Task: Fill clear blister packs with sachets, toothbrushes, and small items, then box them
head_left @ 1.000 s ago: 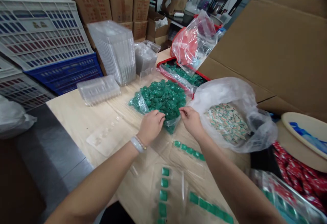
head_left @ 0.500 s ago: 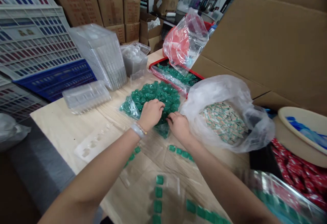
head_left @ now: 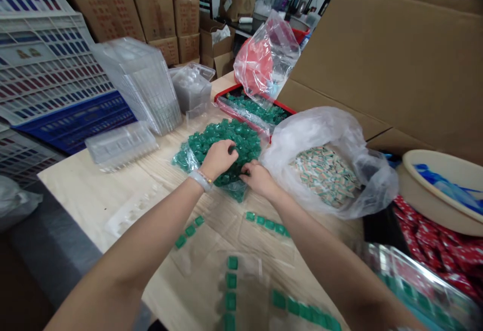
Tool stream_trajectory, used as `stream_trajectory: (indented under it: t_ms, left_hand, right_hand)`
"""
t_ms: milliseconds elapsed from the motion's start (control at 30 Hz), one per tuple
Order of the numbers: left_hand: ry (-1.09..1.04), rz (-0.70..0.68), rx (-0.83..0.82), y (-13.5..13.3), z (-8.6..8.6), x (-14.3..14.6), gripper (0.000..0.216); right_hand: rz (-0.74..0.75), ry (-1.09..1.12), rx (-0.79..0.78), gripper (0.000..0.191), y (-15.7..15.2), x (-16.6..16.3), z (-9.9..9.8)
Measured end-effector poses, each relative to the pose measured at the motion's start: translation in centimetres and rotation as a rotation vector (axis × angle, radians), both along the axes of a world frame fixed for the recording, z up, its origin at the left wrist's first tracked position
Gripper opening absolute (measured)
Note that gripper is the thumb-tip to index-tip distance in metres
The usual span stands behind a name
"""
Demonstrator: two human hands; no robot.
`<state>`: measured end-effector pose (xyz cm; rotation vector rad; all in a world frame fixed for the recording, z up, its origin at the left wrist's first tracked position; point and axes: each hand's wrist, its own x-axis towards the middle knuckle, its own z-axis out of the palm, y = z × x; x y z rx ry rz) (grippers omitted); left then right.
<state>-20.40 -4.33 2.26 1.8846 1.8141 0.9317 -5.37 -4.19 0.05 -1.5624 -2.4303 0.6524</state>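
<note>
A heap of small shiny green pieces [head_left: 211,135] lies on clear plastic in the middle of the table. My left hand [head_left: 219,159], with a pale band at its wrist, is over the near side of the heap, fingers curled together. Just right of it, my right hand [head_left: 259,177] has its fingertips pinched at the heap's lower right edge. Whatever either hand holds is too small or hidden to make out. Nearer to me, green squares stand in short rows: one slanting row [head_left: 190,230], one upright row [head_left: 231,301] and one at lower right [head_left: 298,308], on clear plastic trays.
An open white bag [head_left: 281,170] of small printed packets [head_left: 326,172] sits at right. Behind the heap is a red-rimmed tray [head_left: 228,89] with more green pieces. Clear plastic trays [head_left: 151,84] are stacked at left. A cream basin [head_left: 426,190] and large cardboard [head_left: 396,54] flank the right.
My left hand has lifted slightly and its fingers have curled in more. My right fingertips remain at the heap's edge. The whole view has shifted a little.
</note>
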Motion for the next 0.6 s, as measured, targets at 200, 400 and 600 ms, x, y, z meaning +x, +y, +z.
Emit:
stream_trajectory:
  t_ms: [200,400,600]
  left_hand:
    - [-1.039,0.051,-0.399,-6.7,1.1,-2.7,0.019]
    - [-1.482,0.167,-0.589,-13.4,-0.4,-2.8,0.01]
    - [-1.424,0.218,-0.619,-15.6,-1.5,-3.2,0.015]
  right_hand:
    - [-0.015,0.498,-0.001,0.005,-2.7,0.0,2.7]
    - [0.003,0.843,-0.792,0.022,-8.2,-2.6,2.7]
    - [-0.179,0.767,-0.858,0.018,-10.4,-4.7,0.7]
